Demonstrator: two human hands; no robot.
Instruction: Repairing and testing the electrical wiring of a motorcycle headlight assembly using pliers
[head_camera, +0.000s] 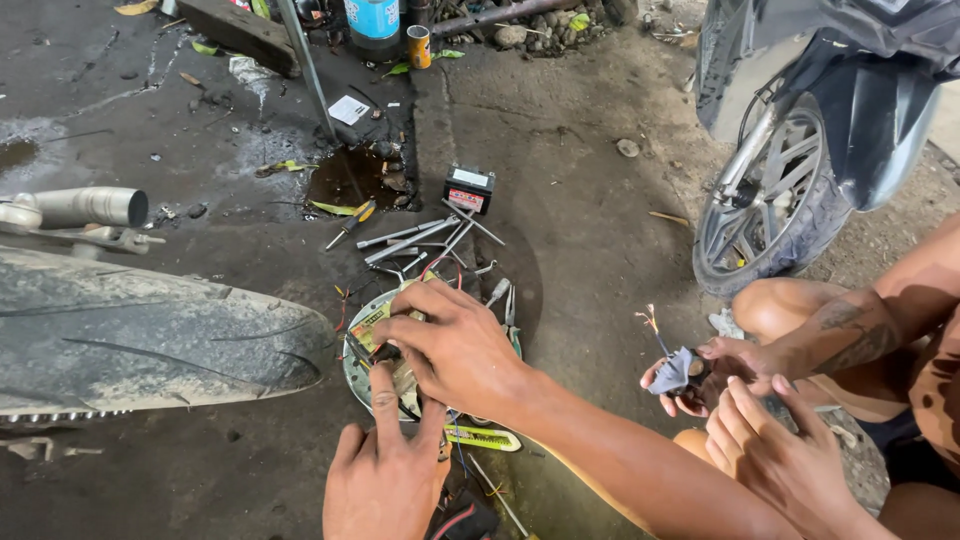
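Observation:
My right hand (452, 345) reaches in from the lower right and lies over a round metal plate (352, 375) on the ground. Its fingertips pinch a small dark part with wires (380, 352) at the plate's left side. From the bottom edge my left hand (385, 478) comes up with fingers spread, and the index finger presses on the plate just below that part. Thin red and yellow wires (343, 300) trail around the plate. Most of the plate is hidden under my hands.
A dusty tyre (130, 335) and an exhaust pipe (85, 207) fill the left. A small black battery (468, 188), a yellow-black screwdriver (350, 222) and metal rods (415, 238) lie behind the plate. At right another person's hands (725, 395) hold a wired part beside a scooter wheel (765, 200).

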